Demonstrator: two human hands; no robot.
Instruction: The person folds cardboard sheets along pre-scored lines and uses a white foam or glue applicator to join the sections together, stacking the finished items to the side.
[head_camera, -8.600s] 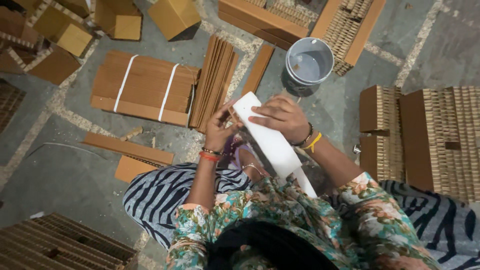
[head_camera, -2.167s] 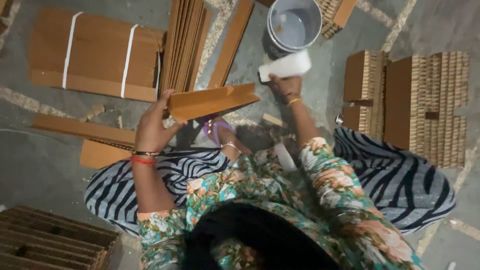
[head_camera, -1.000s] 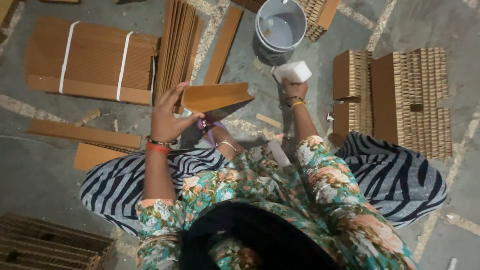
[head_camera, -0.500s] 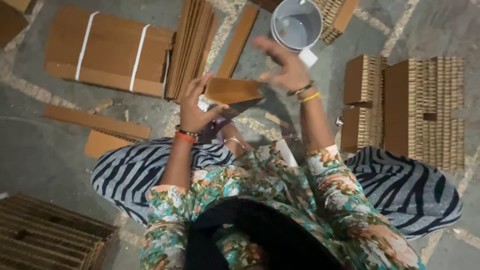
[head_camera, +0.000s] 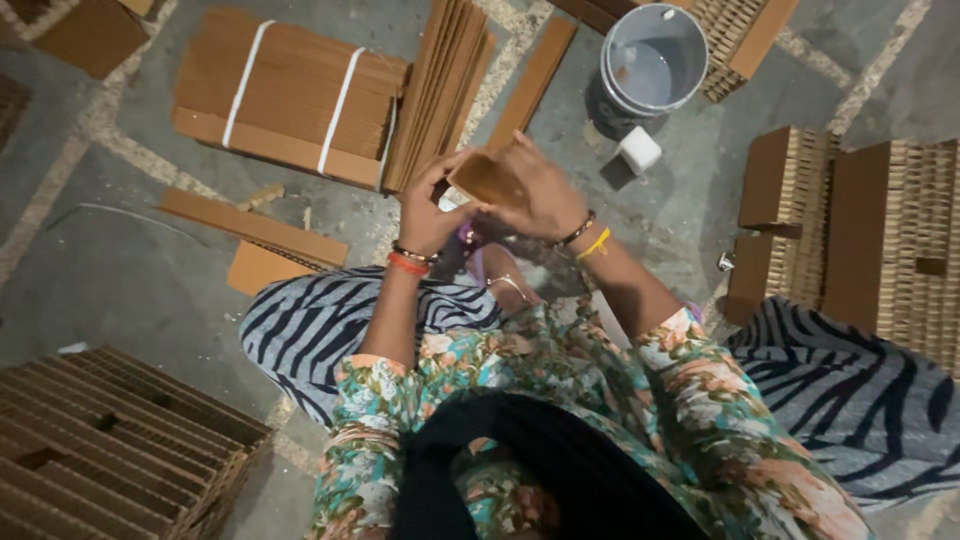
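- The left hand (head_camera: 428, 205) and right hand (head_camera: 535, 190) both hold a small brown cardboard piece (head_camera: 483, 178), fingers closed on it, below the bucket (head_camera: 655, 60).
- The bucket is grey, with some pale liquid inside (only a little).
- A white block (head_camera: 640, 149) sits just below the bucket.
- A tied cardboard stack (head_camera: 285, 95) lies far left of the bucket.

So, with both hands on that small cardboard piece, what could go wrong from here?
1. The grey bucket holding liquid stands close beyond the hands; a wide move of the right hand might tip it onto the cardboard strips.
2. The cardboard piece is pinched between the right hand and the left hand, so hard pressure could crease it.
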